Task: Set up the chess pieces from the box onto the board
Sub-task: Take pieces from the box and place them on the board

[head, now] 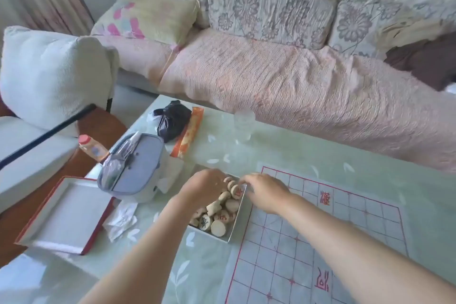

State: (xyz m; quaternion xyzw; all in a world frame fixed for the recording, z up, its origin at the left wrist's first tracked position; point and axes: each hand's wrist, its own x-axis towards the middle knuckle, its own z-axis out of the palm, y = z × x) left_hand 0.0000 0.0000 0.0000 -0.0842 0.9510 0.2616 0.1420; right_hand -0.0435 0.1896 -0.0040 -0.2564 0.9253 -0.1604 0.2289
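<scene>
Pale round wooden pieces (217, 215) marked with red or black characters lie heaped, some flat and some on edge, in a shallow open box (209, 236) touching the left edge of the flat, red-gridded board (320, 242).

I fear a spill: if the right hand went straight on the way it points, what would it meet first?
Probably the chess pieces at the box's far end, just ahead of the right hand; the left hand lies beyond. Depth is unclear.
</scene>
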